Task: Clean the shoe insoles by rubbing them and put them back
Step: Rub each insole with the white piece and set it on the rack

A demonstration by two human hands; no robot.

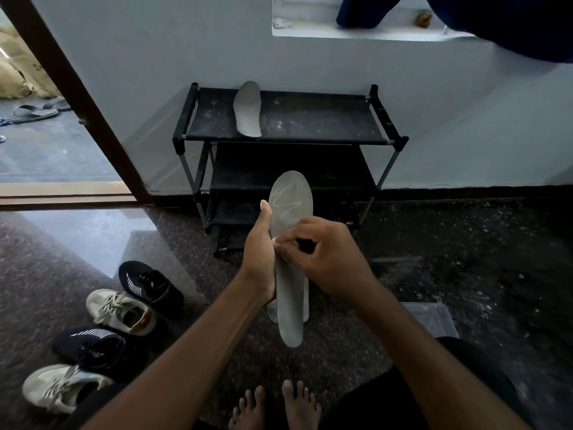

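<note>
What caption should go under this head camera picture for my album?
Left hand holds a grey insole; right hand pinches it, before a black shoe rack.

left hand (259, 252) gripping, thumb straight up, right hand (328, 259) fingers curled, both forearms extended forward

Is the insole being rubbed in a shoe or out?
Out. The left hand holds the grey insole in the air before the black rack; the right hand touches it.

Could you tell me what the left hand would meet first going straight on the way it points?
Probably a lower shelf of the black tiered shoe rack beyond the left hand, which holds the long grey insole; depth is unclear.
</note>
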